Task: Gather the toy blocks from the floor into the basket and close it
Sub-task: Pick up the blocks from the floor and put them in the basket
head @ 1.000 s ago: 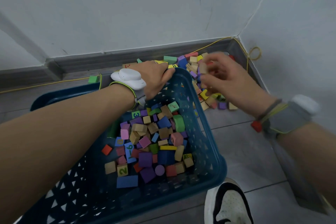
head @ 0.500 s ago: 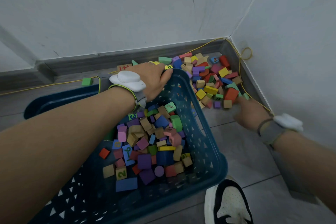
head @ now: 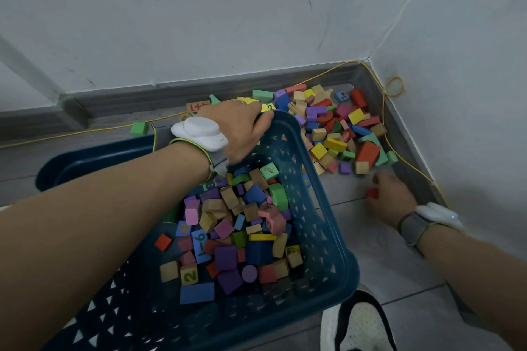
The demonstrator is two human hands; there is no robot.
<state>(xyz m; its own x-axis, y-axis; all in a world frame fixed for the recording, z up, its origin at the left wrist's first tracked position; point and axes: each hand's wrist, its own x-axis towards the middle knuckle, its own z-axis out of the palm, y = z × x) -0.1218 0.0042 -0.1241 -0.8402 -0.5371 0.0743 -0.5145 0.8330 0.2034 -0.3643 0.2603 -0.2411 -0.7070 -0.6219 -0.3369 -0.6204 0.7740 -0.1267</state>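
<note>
Basket [head: 322,225]: dark blue, perforated walls, on the floor [head: 370,259] near the room corner; part-filled w/ mixed coloured blocks [head: 245,225].
Lid [head: 94,161]: same blue, seen behind the left forearm at the basket's far-left side; basket not closed.
Left hand [head: 241,129]: grip clenched over the basket's far rim, fingers curled round the edge; white wrist device [head: 199,129] on a grey strap.
Right hand [head: 392,196]: low over the floor, right of the basket, motion-blurred; grip around a small red block [head: 371,193], fingers bent over it.
Loose pile [head: 339,128]: many blocks on the floor in the corner, betw. basket and skirting, just beyond the right hand.
Stray green block [head: 139,128]: alone on the floor, left of the left hand, beside the yellow cord [head: 410,162].
Cord: runs along the skirting, both walls.
Shoe [head: 362,325]: white w/ black trim, bottom edge, touching the basket's near corner.
</note>
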